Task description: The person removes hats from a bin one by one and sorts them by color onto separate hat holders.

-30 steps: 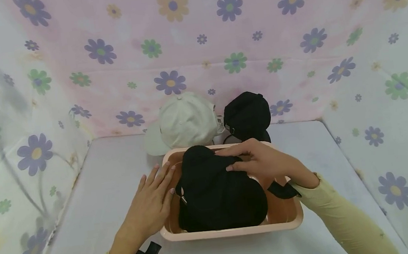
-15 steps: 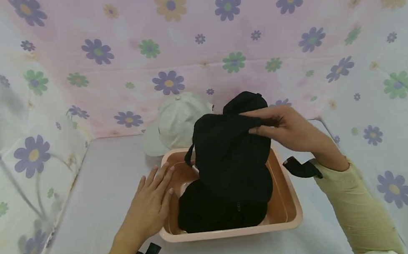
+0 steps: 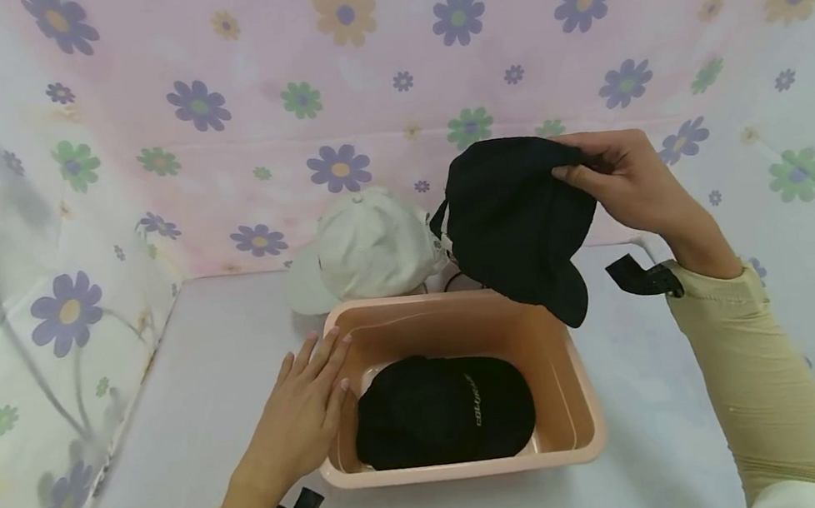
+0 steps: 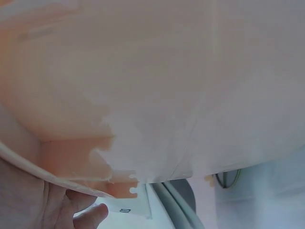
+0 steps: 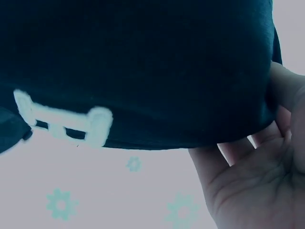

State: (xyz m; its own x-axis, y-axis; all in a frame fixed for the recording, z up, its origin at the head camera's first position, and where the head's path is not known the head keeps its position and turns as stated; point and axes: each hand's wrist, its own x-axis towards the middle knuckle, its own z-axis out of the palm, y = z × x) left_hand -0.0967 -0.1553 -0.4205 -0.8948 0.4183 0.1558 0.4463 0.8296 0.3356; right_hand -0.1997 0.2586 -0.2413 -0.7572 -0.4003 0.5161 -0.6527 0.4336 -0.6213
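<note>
My right hand (image 3: 637, 182) pinches a black baseball cap (image 3: 516, 216) at its crown, between thumb and fingers. That cap hangs above the tub's back right corner, its brim pointing down. In the right wrist view, the dark cloth (image 5: 143, 71) fills the upper part, with a white shape (image 5: 64, 119) near its lower edge. My left hand (image 3: 293, 409) rests on the left rim of a peach plastic tub (image 3: 462, 470), fingers straight. Inside the tub lies another black cap (image 3: 426, 415) with light lettering on it. The tub's pale wall (image 4: 157, 95) takes up most of the left wrist view.
Behind the tub, a white cap (image 3: 371, 237) sits at the back of the table (image 3: 235, 332). A further black cap there is hidden by the held one. Flower-printed cloth (image 3: 392, 121) encloses the table at the back and both sides.
My right hand has lifted one black cap out of the tub, up and to the right, uncovering the black cap beneath. The left hand has stayed on the rim.
</note>
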